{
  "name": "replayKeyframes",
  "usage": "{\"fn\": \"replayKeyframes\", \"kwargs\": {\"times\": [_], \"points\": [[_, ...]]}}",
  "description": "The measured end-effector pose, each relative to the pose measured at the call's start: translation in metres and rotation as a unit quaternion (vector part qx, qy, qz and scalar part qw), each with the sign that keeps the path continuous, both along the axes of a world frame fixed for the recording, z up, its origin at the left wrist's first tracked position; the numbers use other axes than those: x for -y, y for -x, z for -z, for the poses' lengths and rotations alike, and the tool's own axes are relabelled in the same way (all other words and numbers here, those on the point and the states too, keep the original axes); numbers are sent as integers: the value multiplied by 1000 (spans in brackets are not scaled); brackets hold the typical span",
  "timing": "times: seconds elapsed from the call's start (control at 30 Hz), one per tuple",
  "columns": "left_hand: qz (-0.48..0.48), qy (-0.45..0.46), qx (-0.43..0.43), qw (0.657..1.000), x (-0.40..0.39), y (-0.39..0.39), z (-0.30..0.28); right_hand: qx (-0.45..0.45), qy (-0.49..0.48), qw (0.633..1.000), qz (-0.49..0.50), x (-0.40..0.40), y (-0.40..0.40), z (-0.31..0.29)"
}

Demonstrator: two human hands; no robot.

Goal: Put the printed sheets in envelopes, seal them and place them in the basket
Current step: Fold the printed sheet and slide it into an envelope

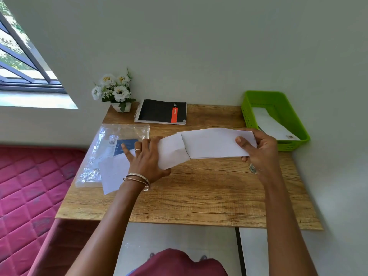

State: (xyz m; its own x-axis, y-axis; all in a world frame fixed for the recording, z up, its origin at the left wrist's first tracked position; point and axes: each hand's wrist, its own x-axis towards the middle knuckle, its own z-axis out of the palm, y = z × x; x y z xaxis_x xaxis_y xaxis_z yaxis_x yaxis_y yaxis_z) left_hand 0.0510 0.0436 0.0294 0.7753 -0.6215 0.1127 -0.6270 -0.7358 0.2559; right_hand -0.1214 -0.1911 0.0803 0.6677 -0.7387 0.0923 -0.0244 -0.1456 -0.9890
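Note:
Above the middle of the wooden table (199, 196) I hold a white envelope (215, 143) level. My right hand (258, 150) grips its right end, thumb on top. A folded white sheet (171, 154) sticks out of the envelope's left opening, and my left hand (147, 156) holds that end with the thumb under it and the fingers spread. Another printed sheet (111, 174) lies on the table under my left wrist. At the table's back right stands the green basket (249, 112), with a white envelope (272, 124) lying inside it.
A clear plastic packet (107, 144) with a blue card lies at the table's left. A black spiral notebook (161, 111) and a small pot of white flowers (113, 90) sit along the back wall. A red mattress (29, 186) is beside the table on the left.

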Motion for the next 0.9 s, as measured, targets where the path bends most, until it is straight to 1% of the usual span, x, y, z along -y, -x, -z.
{"fn": "replayKeyframes", "kwargs": {"times": [0.13, 0.27, 0.47, 0.63, 0.67, 0.7, 0.77, 0.83, 0.9], "points": [[-2, -1, 0, 1000, 0, 3, 1, -3, -10, 1000, -29, 2, -2, -6], [-6, 0, -7, 1000, -2, 3, 2, 13, -14, 1000, -16, 7, 0, -7], [28, -4, -3, 1000, -5, 6, 3, -8, 16, 1000, -20, 13, -2, -5], [52, 8, -17, 998, 1, 14, 1, -44, -11, 998, -49, 1, -11, 1], [56, 9, -21, 998, 4, 17, 0, -45, -15, 998, -42, -4, -14, 4], [60, 9, -23, 998, 6, 19, -2, -35, -21, 999, -18, -11, -17, 5], [64, 8, -25, 998, 10, 23, -3, 17, -36, 996, 74, -27, -23, 7], [64, 12, -26, 998, 12, 25, -3, 70, -25, 984, 161, -41, -30, 6], [62, 13, -26, 998, 12, 27, -3, 84, 9, 978, 189, -53, -34, 7]]}}
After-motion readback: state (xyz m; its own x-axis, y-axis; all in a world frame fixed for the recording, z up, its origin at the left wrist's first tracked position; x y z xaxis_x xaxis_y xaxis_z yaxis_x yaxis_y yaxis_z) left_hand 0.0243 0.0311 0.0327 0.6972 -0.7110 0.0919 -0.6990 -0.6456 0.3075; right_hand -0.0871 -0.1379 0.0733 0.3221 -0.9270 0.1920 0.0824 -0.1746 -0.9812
